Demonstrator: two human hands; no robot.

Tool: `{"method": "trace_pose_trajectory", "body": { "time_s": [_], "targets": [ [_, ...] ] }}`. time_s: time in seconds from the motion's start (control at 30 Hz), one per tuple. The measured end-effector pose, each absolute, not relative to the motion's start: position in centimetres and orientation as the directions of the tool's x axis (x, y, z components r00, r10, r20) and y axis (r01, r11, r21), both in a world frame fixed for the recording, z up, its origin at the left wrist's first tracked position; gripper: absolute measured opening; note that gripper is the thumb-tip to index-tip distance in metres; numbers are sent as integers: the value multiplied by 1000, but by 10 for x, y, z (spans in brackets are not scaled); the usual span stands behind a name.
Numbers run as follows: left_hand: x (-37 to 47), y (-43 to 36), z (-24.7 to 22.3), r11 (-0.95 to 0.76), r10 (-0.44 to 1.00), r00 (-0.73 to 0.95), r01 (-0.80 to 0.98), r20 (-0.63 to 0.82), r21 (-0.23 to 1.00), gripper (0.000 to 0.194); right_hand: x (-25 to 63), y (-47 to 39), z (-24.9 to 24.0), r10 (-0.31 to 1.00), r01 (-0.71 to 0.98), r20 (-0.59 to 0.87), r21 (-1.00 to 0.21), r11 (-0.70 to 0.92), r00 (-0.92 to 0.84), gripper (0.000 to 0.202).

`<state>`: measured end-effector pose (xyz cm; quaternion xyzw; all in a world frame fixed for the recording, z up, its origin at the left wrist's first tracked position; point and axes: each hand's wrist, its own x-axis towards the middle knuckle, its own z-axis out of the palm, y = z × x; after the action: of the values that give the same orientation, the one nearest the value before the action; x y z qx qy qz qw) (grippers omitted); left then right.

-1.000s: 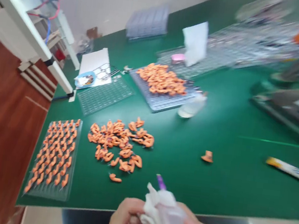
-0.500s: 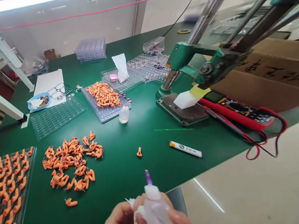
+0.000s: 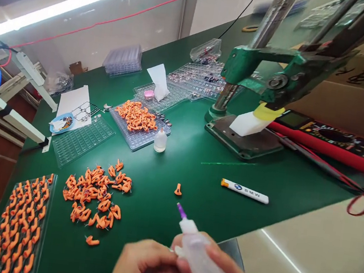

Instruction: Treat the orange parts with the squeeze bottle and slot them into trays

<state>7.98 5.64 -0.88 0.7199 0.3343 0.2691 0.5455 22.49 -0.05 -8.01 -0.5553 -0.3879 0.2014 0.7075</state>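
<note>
My right hand (image 3: 227, 265) is wrapped around a soft translucent squeeze bottle (image 3: 201, 260) with a white collar and a purple nozzle tip pointing up and away. Beside it, my left hand (image 3: 140, 263) is closed, its fingers curled in close to the right-hand fingers. A small white bit shows where the hands meet; what the left fingers hold is hidden. Just beyond the nozzle, a single orange curved piece (image 3: 178, 189) stands on the green table (image 3: 150, 195). Left of the hands lies a loose pile of orange pieces (image 3: 89, 191) with thin wires sticking out.
At far left, a clear tray (image 3: 49, 208) holds rows of orange pieces. Further back are another heaped tray (image 3: 134, 143), a small clear bottle (image 3: 160, 142) and an unfilled-looking tray (image 3: 82, 141). A green press (image 3: 245, 140), marker-like white tube (image 3: 245, 191) and red multimeter (image 3: 335, 143) are right.
The view has shifted, so table items sit further right. My left hand has turned, its back now more visible, and the crumpled white tissue between the hands is mostly hidden. The bottle stays in my right hand.
</note>
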Motion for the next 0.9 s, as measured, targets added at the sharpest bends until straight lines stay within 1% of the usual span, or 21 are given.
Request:
{"method": "trace_pose_trajectory", "body": {
  "time_s": [0.03, 0.07, 0.1, 0.13, 0.17, 0.23, 0.3, 0.37, 0.47, 0.53, 0.6, 0.73, 0.83, 0.9],
  "targets": [
    [74, 71, -4, -374, 815, 562, 322, 142, 870, 23, 229, 4, -81, 687, 184, 355, -932, 312, 634, 41],
    [68, 87, -1, -493, 840, 481, 485, 251, 722, 17, 232, 9, -81, 673, 196, 375, -924, 329, 637, 47],
    [63, 103, 1, -536, 843, 433, 631, 319, 560, 11, 234, 15, -81, 664, 210, 402, -912, 352, 631, 47],
    [60, 118, 2, -526, 845, 402, 747, 353, 407, 5, 235, 19, -81, 659, 220, 429, -899, 379, 617, 42],
    [58, 131, 1, -498, 853, 405, 819, 328, 284, 8, 236, 23, -80, 660, 226, 452, -887, 403, 600, 38],
    [58, 149, -2, -482, 861, 414, 850, 296, 212, 19, 234, 27, -80, 676, 232, 471, -878, 418, 566, 35],
    [59, 157, -7, -488, 862, 434, 850, 262, 198, 21, 232, 26, -79, 709, 239, 447, -894, 379, 545, 35],
    [60, 157, -11, -499, 859, 453, 845, 240, 191, 21, 228, 23, -76, 747, 208, 373, -928, 310, 550, 35],
    [56, 150, -13, -506, 856, 464, 842, 227, 187, 19, 221, 19, -67, 802, 18, 154, -984, 176, 577, 34],
    [53, 145, -15, -503, 857, 462, 846, 228, 178, 17, 218, 19, -58, 826, -112, 35, -987, 118, 563, 39],
    [52, 143, -16, -500, 857, 459, 849, 234, 169, 15, 218, 21, -53, 839, -177, -7, -979, 106, 544, 43],
    [55, 149, -19, -502, 854, 458, 850, 248, 158, 26, 226, 24, -61, 858, -246, -39, -964, 103, 512, 44],
    [58, 158, -18, -525, 841, 482, 837, 244, 154, 21, 234, 25, -70, 886, -280, -43, -955, 99, 462, 44],
    [57, 160, -16, -549, 827, 507, 821, 244, 156, 19, 236, 25, -70, 884, -291, -63, -953, 85, 464, 45]
  ]
}}
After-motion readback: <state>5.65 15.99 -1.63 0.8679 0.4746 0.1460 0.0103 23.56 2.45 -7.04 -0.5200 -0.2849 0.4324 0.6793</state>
